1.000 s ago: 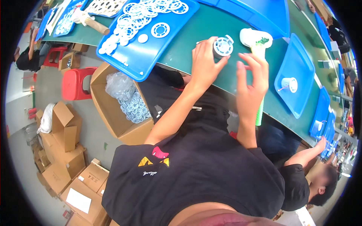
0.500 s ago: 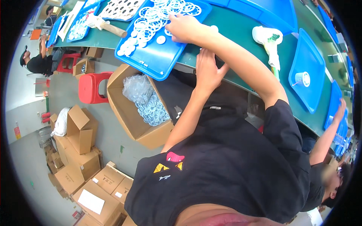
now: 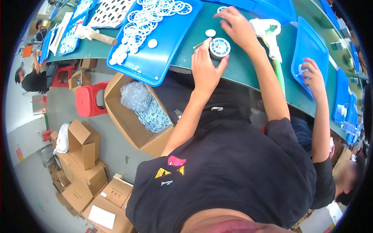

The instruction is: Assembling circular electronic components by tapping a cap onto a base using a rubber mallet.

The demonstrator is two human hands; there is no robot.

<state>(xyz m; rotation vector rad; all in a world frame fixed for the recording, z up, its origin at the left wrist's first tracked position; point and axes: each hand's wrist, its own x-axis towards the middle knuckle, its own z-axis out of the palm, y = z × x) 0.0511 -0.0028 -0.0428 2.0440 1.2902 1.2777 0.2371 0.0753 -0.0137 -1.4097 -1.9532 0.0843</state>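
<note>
My left hand (image 3: 205, 70) curls its fingers and thumb round a round device (image 3: 220, 47) with a white slotted disc on top and a darker side, at the table's near edge. A thin stick-like piece, perhaps a wire, juts out by its fingertips. Beyond the device lies a small white round cap (image 3: 210, 33). My right hand (image 3: 237, 29) hovers farther off to the right, fingers apart, with nothing visible in it. Close to its fingertips is a white ring (image 3: 222, 9) on the green table (image 3: 194, 46).
Left, a blue tray (image 3: 155, 64) holds white slotted rings and caps, beside a wooden-handled tool (image 3: 103, 38). A white-wrapped tool (image 3: 268, 35) lies right. A co-worker's hand (image 3: 314, 75) touches a white part in another blue tray (image 3: 301, 42). Below stands an open carton (image 3: 134, 130) of rings.
My right hand has left the rings in the left tray and moved right over the table. The device in my left hand now shows. The co-worker's hand has come to the right tray.
</note>
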